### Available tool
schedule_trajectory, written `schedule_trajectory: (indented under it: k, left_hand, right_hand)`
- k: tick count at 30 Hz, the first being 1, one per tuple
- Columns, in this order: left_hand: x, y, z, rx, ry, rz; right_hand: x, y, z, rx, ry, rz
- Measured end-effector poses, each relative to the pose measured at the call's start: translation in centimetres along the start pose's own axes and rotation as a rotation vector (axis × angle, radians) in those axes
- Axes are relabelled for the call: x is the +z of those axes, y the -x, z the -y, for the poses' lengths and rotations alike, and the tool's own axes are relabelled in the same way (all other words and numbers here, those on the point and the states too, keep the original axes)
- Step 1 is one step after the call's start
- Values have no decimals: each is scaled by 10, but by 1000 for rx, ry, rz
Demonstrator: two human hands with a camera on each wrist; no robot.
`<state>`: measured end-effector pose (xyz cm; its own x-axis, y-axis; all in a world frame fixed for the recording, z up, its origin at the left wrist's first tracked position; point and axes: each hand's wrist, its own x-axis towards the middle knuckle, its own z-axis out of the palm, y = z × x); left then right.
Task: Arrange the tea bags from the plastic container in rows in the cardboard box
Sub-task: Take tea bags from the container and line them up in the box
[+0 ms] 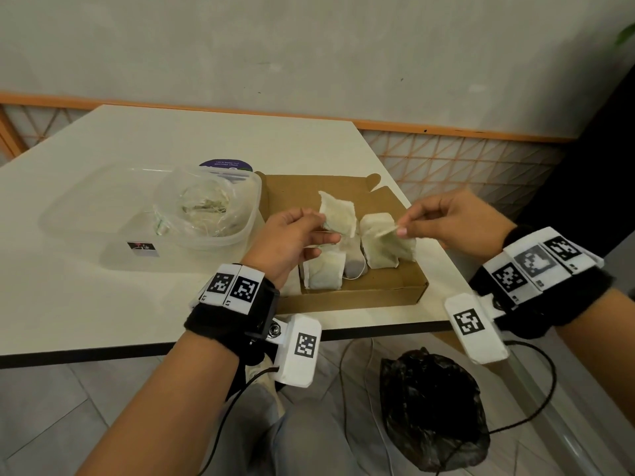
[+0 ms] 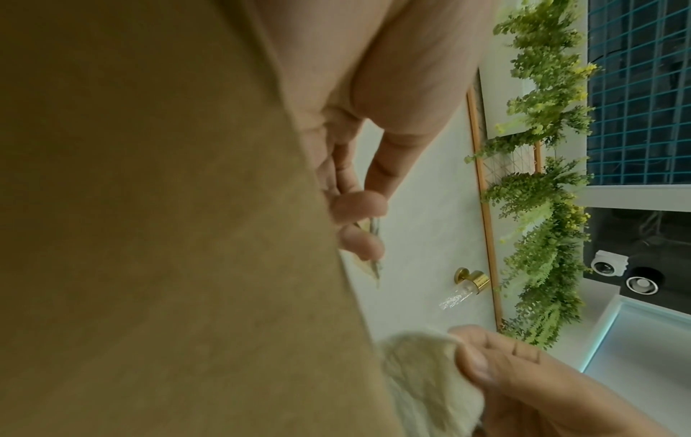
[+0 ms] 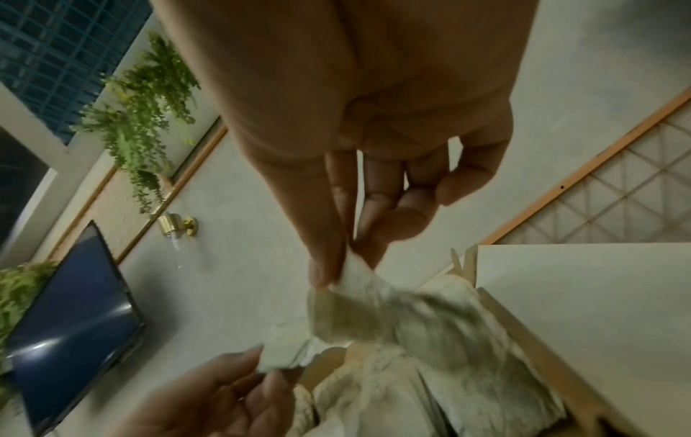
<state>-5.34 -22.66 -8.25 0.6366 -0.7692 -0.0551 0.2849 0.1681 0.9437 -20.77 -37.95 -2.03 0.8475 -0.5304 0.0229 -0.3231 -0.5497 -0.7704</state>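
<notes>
Over the shallow brown cardboard box (image 1: 374,290) near the counter's (image 1: 103,304) front right corner, the left hand (image 1: 292,235) pinches one pale, crinkled paper tea bag (image 1: 338,213) upright, and the right hand (image 1: 453,221) pinches another (image 1: 390,243) by its corner, hanging. Open box floor lies behind both; more bags fill the clear plastic container (image 1: 206,207) at the left.

A white table (image 1: 103,297) with a dark edge is set near a pale plastered wall (image 1: 309,53), along which an orange-framed lattice panel (image 1: 464,159) runs. Grey floor tiles (image 1: 51,407) are seen below. Hanging green plants (image 2: 542,207), a brass wall lamp (image 2: 473,281) and a dark screen (image 3: 74,319) are shown by the wrist views.
</notes>
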Motion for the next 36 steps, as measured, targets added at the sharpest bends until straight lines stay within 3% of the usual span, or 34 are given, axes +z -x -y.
schedule_trajectory:
  k: [3, 5, 12, 21, 27, 30, 32, 36]
  left_hand:
    - [-1, -1, 1, 0, -16, 11]
    - [-1, -1, 1, 1, -31, 13]
    - [0, 0, 0, 0, -55, 9]
    - [1, -1, 2, 7, -67, 11]
    - [0, -2, 3, 23, -74, 23]
    - [-1, -1, 3, 37, -80, 28]
    - [-2, 0, 3, 49, -93, 38]
    - [-3, -1, 5, 74, -130, 89]
  right_hand:
    - [-4, 6, -5, 50, 48, 162]
    - [-3, 2, -14, 87, 102, 190]
    - [8, -35, -32, 164, 200, 40]
    - [12, -48, -16, 50, 423, -61]
    - [22, -6, -12, 10, 707, 264]
    - [29, -4, -16, 1, 876, 256]
    - [29, -7, -14, -6, 794, 191]
    - [25, -24, 0, 98, 36, -9]
